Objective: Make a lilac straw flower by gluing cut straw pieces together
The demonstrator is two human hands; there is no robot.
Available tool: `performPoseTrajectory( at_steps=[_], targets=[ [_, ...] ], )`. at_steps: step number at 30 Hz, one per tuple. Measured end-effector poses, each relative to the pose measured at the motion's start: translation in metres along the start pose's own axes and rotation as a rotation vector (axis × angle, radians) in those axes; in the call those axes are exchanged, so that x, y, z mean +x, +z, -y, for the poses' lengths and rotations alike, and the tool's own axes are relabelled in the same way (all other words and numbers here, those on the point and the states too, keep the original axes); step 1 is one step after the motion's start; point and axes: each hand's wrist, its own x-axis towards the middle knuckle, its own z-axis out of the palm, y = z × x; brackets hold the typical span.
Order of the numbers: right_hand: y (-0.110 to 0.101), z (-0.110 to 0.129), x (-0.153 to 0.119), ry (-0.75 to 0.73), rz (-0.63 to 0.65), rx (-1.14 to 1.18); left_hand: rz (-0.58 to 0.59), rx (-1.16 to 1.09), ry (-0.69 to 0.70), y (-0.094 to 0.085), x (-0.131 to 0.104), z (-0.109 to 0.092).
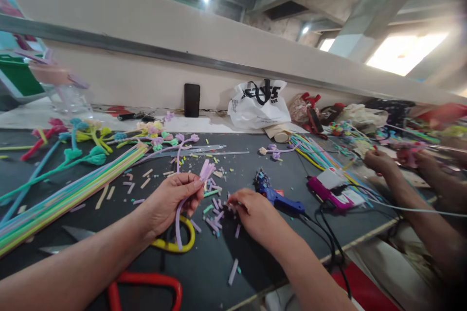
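Near the frame's centre, the left hand [173, 200] pinches lilac strips [206, 170]; the grip of the right hand [255, 215] I cannot tell. A looser pinch might scatter the strips.

dark tabletop [204, 277] | purple snippets [211, 225] | blue glue gun [288, 203] | pastel stems [73, 195]

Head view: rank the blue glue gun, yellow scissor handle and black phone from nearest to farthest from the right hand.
1. Blue glue gun: just to the right of the right hand.
2. Yellow scissor handle: off to its left.
3. Black phone: upright at the far back, left of centre.
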Motion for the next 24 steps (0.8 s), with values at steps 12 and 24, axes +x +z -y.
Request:
performPoseTrajectory(
  at_steps=[12, 24],
  targets=[
    [0.014, 0.043, 0.002, -0.061, 0.164, -0.201, 0.008, -0.025, -0.054, 0.007, -0.001, -0.004],
    [0.005, 0.031, 0.002, 0.037, 0.031, 0.181, 0.029, 0.022, -0.061, 0.005, 0.003, 0.002]
  ],
)
